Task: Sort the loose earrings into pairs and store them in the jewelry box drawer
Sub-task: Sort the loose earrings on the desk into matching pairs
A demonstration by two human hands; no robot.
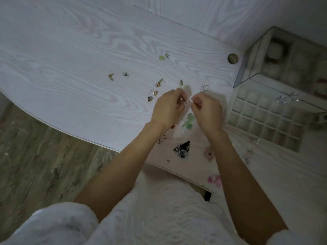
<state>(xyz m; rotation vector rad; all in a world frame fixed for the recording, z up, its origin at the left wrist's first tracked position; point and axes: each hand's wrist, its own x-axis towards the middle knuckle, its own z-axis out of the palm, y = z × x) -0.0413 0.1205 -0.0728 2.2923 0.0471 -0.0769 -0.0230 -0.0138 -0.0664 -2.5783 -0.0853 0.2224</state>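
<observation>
Several small loose earrings lie scattered on the white wood-grain table [88, 68]: a gold crescent [111, 76], a silver one [125, 74], a pale green pair [163, 56] and gold ones [158, 84]. My left hand [167, 108] pinches a small silver earring [182, 100] above the table. Close beside it, my right hand [208, 110] pinches another tiny silver piece [193, 102]. The jewelry box [283, 57] stands at the right, and its drawer [261, 119], split into many small compartments, is pulled out.
A green earring [189, 122], a dark patterned one [182, 149], a pink ring-shaped one [209, 152] and a pink flower piece [215, 180] lie near the table's front edge. A round cable hole [232, 58] is beside the box. A clear crystal piece [286, 98] rests on the drawer.
</observation>
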